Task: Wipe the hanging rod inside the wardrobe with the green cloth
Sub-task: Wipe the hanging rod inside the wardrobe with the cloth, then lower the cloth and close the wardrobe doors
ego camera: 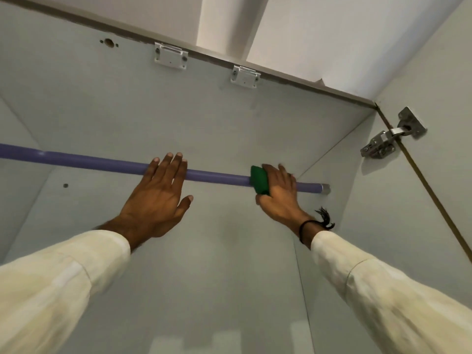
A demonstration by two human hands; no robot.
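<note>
A purple hanging rod [102,160] runs across the pale wardrobe interior from the left edge to a metal end cap at the right wall. My right hand [279,191] holds a folded green cloth [259,180] wrapped around the rod near its right end. My left hand [158,192] is in front of the rod's middle, fingers straight and together, thumb out; whether it touches the rod I cannot tell. It holds nothing. Both arms wear cream sleeves, and a black thread band circles the right wrist.
The wardrobe's top panel [204,111] carries two white brackets [170,56] near its front edge. A metal door hinge [390,136] sits on the right side panel. The right wall is close to the cloth hand.
</note>
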